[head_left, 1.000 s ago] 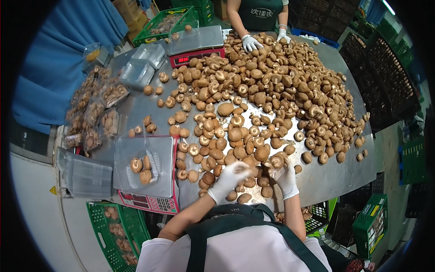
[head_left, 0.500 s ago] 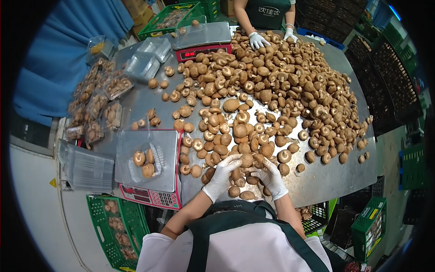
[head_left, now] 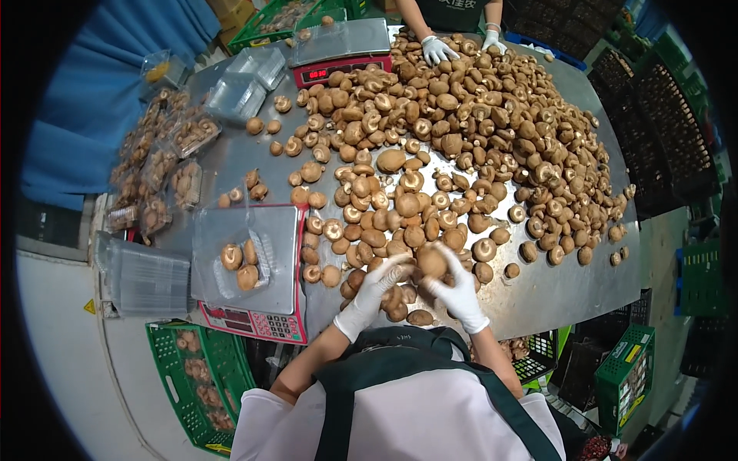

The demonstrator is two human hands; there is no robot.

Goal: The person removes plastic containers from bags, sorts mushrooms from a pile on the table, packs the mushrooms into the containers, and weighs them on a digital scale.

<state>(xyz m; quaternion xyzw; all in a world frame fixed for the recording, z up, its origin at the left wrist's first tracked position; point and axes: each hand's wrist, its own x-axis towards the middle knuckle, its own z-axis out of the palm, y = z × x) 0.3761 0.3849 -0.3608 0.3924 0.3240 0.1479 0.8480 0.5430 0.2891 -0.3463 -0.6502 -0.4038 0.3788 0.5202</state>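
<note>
Both my hands wear white gloves and are over the near edge of a mushroom pile. A round brown mushroom (head_left: 432, 262) sits between the thumb and fingers of my right hand (head_left: 461, 298), cap up and slightly blurred. My left hand (head_left: 367, 301) is just left of it, fingers stretched toward it and apart, above loose mushrooms (head_left: 396, 307). On the left, a red-edged scale (head_left: 286, 269) carries an open clear plastic tray (head_left: 264, 257) holding three mushrooms (head_left: 247, 277).
The large mushroom heap (head_left: 492, 115) covers the metal table's (head_left: 592, 296) far right. Across it are a co-worker's gloved hands (head_left: 438, 51). A second scale (head_left: 342, 46) stands at the back. Filled packs (head_left: 192, 134) and stacked clear trays (head_left: 150, 276) lie left; green crates (head_left: 177, 361) stand below.
My right hand has lifted a mushroom and turned it cap up. My left hand has drawn slightly left and apart from the right. The whole view has shifted a little.
</note>
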